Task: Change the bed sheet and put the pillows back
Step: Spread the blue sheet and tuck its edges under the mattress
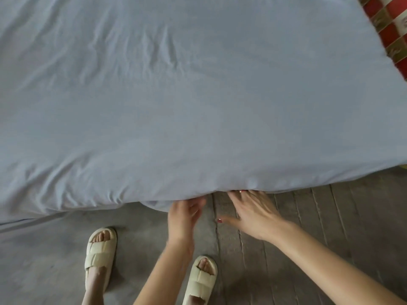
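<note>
- One bed sheet (pixel 187 106), pale blue-grey, soft matte cloth, covers the bed and fills most of the view; it lies smooth in the middle, with a patch of fine creases further up and soft folds along the near edge, where it drapes over the side above both hands.
- One floor (pixel 330 216), dull grey-brown: to the right of the hands it is ridged in long parallel boards or grooves, to the left it looks flat and smooth.
- One patterned cloth or covering (pixel 392 29), checked in red, cream and olive squares, shows past the sheet's far right corner, well away from the hands; what it is cannot be told.
- Two slippers, cream, padded, open-toed with broad straps: the left slipper (pixel 100 254) below and left of the hands, the right slipper (pixel 201 280) directly below the left hand.
- Right hand (pixel 253 214): fingers spread and nearly straight, grip apart, fingertips just under the sheet's hanging edge and touching it; red polish on the nails.
- Left hand (pixel 184 216): just beside the right one, fingers curled up at a hanging fold of the sheet's edge; blur hides whether the grip is clamped on the cloth.
</note>
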